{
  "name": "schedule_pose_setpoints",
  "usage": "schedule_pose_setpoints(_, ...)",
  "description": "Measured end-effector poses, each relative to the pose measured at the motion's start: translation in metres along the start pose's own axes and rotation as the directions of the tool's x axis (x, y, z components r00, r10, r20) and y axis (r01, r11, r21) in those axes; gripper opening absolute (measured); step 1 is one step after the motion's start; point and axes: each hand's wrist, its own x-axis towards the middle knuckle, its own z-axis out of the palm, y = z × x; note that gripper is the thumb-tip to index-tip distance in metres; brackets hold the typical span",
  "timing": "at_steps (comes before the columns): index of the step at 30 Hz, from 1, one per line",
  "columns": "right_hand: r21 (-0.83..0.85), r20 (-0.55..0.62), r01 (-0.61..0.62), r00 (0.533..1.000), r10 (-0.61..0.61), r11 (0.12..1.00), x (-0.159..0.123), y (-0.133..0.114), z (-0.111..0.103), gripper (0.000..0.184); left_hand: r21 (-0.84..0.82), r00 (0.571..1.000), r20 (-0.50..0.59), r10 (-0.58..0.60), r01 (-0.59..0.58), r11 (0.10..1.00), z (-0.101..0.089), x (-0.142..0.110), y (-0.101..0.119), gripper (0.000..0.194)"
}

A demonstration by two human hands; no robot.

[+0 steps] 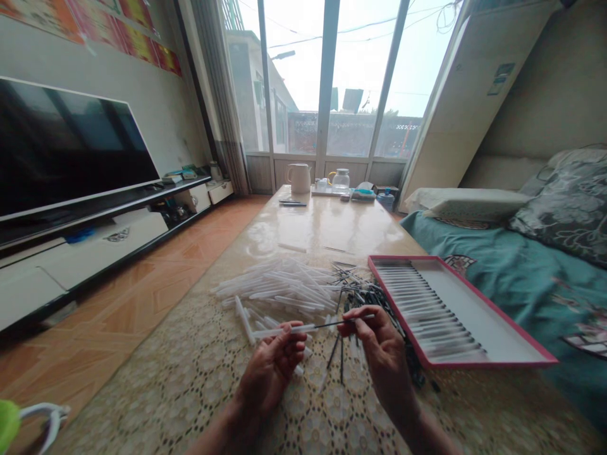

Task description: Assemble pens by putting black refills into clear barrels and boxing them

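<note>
The left hand (274, 361) pinches a translucent tube (307, 328). The right hand (380, 342) pinches a thin dark rod (328, 325) meeting its end.

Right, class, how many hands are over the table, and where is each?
2: the left hand holds a whitish tube near the tube pile; the right hand holds a thin dark rod left of the pink-rimmed tray. None seem hidden.
</note>
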Motion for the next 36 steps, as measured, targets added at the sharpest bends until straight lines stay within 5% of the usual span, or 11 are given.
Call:
schedule_pose_setpoints(7,-0.302,0.339,0.159,0.939,-0.050,0.940,-0.002,0.010,0.004,0.017,-0.071,0.999,0.025,-0.045,0.047,0.996,-0.002,0.001,0.000,0.017)
schedule_pose_setpoints(11,-0.641,0.188,0.230,0.972,-0.142,0.732,0.010,0.024,-0.014,0.018,-0.165,0.998,-0.022,-0.057,0.052,0.985,0.002,0.000,0.005,0.022)
schedule_pose_setpoints(15,-0.859,0.205,0.240,0.971,-0.127,0.453,0.016,0.039,-0.027,0.017,-0.168,0.998,-0.016,-0.061,0.058,0.984,0.002,0.000,0.006,0.023)
schedule_pose_setpoints(20,-0.884,0.271,0.281,0.959,-0.081,0.374,0.016,0.044,-0.022,0.017,-0.121,0.998,0.002,-0.056,0.056,0.991,-0.001,0.001,0.002,0.018)
schedule_pose_setpoints(25,-0.853,0.271,0.280,0.959,-0.085,0.441,0.017,0.042,-0.018,0.015,-0.070,0.999,-0.016,-0.048,0.046,0.996,-0.001,0.001,0.001,0.013)
schedule_pose_setpoints(28,-0.749,0.230,0.256,0.965,-0.123,0.611,0.015,0.037,-0.017,0.010,-0.031,0.999,0.025,-0.028,0.029,0.999,-0.003,0.002,0.000,0.011)
schedule_pose_setpoints(32,-0.467,0.223,0.104,0.975,0.003,0.878,0.008,0.029,-0.009,0.005,0.033,0.995,0.097,0.004,-0.007,0.999,-0.007,0.005,-0.006,0.012)
schedule_pose_setpoints(36,-0.235,0.272,-0.030,0.958,0.095,0.972,0.000,0.020,0.002,0.010,0.084,0.990,0.139,0.019,-0.031,0.996,-0.008,0.007,-0.010,0.016)
